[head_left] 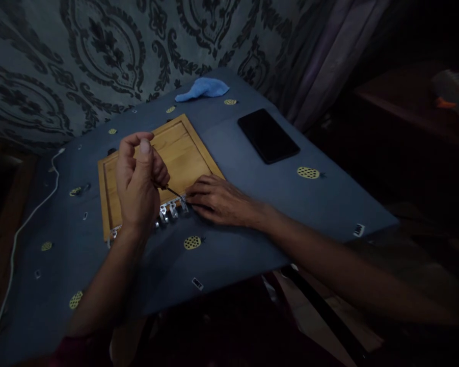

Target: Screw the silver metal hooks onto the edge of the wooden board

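Note:
A framed wooden board (183, 150) lies on the table, with a silver metal strip bearing several curved hooks (172, 209) along its near edge. My left hand (135, 178) is raised over the board's near side, its fingers curled round a thin tool with a slim dark shaft (173, 192). The handle is mostly hidden in the fist; the shaft points right, its tip at the strip close to my right fingers. My right hand (217, 199) rests at the board's near right corner, fingers bent together against the strip's end. Whatever lies under those fingertips is hidden.
The table wears a blue-grey cloth (229, 250) printed with pineapples. A black phone or tablet (268, 135) lies to the right, a blue rag (203, 88) at the back. A white cable (34, 210) runs down the left side. A patterned curtain (110, 46) hangs behind.

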`<action>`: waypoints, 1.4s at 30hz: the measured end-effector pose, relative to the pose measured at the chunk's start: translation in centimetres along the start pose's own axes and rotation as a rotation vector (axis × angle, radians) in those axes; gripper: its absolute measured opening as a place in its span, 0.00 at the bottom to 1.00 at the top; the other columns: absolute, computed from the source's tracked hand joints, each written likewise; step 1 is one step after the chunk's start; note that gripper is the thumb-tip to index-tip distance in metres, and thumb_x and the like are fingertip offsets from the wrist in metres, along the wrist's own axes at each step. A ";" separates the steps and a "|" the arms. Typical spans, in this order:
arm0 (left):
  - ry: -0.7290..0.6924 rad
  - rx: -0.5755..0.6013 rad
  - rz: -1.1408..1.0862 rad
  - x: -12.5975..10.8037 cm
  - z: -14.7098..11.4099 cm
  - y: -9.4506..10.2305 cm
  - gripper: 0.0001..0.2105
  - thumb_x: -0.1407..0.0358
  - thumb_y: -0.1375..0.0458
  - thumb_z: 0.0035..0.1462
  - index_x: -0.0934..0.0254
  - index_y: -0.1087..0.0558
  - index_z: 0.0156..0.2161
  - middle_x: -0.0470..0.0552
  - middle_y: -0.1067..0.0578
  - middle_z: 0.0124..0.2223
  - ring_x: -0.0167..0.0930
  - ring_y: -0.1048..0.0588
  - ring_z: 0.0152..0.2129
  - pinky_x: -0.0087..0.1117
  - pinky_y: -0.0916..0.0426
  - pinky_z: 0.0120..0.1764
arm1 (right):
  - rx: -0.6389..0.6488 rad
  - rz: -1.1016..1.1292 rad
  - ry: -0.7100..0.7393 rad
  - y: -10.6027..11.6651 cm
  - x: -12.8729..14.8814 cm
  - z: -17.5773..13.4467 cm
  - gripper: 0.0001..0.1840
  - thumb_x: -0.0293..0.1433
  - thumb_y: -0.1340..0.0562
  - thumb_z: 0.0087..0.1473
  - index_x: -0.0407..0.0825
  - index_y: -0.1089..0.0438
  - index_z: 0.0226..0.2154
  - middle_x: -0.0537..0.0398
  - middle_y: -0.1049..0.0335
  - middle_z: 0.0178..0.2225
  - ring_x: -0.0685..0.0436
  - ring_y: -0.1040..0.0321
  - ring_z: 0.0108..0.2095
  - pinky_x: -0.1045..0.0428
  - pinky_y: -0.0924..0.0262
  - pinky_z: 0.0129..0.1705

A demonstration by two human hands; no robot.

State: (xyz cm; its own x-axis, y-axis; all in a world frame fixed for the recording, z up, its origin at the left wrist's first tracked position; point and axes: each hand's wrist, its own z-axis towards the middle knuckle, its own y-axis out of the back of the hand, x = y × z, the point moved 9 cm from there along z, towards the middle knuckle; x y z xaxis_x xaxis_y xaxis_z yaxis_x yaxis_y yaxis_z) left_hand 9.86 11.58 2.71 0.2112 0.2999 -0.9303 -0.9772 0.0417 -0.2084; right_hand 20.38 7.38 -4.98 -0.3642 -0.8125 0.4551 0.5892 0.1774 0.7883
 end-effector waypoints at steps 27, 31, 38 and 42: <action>0.013 0.106 0.060 0.3 -0.3 -1.4 0.16 0.52 0.34 0.59 0.62 0.28 0.39 0.38 0.40 0.20 0.23 0.44 0.15 0.25 0.47 0.18 | -0.015 -0.030 0.003 0.1 0.1 -0.1 0.13 0.29 0.40 0.66 0.44 0.22 0.48 0.46 0.22 0.50 0.36 0.34 0.51 0.40 0.37 0.55; 0.008 0.105 0.046 0.5 -1.0 -2.1 0.15 0.52 0.34 0.60 0.62 0.28 0.36 0.35 0.47 0.17 0.21 0.52 0.12 0.26 0.56 0.17 | -0.016 0.007 0.000 0.0 0.0 -0.2 0.13 0.29 0.40 0.67 0.44 0.22 0.48 0.46 0.21 0.50 0.37 0.35 0.51 0.40 0.37 0.56; 0.054 0.226 0.010 0.9 -0.5 -2.8 0.09 0.59 0.35 0.59 0.62 0.28 0.36 0.33 0.51 0.15 0.20 0.55 0.10 0.25 0.57 0.16 | -0.002 0.031 -0.010 0.0 -0.1 -0.1 0.13 0.28 0.41 0.67 0.45 0.22 0.49 0.49 0.21 0.50 0.37 0.35 0.52 0.41 0.38 0.57; 0.107 0.277 0.024 1.1 -0.2 -2.8 0.09 0.59 0.34 0.57 0.62 0.28 0.35 0.33 0.51 0.15 0.20 0.56 0.10 0.24 0.56 0.16 | 0.004 0.024 -0.003 0.0 0.0 -0.1 0.14 0.28 0.41 0.67 0.44 0.22 0.49 0.48 0.21 0.50 0.37 0.35 0.52 0.41 0.38 0.56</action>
State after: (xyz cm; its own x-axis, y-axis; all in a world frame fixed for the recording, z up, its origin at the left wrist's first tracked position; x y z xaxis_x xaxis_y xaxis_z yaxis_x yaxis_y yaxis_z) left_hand 12.86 11.59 2.25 0.1752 0.2019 -0.9636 -0.9478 0.2993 -0.1096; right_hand 20.45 7.31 -5.02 -0.3523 -0.8061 0.4755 0.5954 0.1990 0.7784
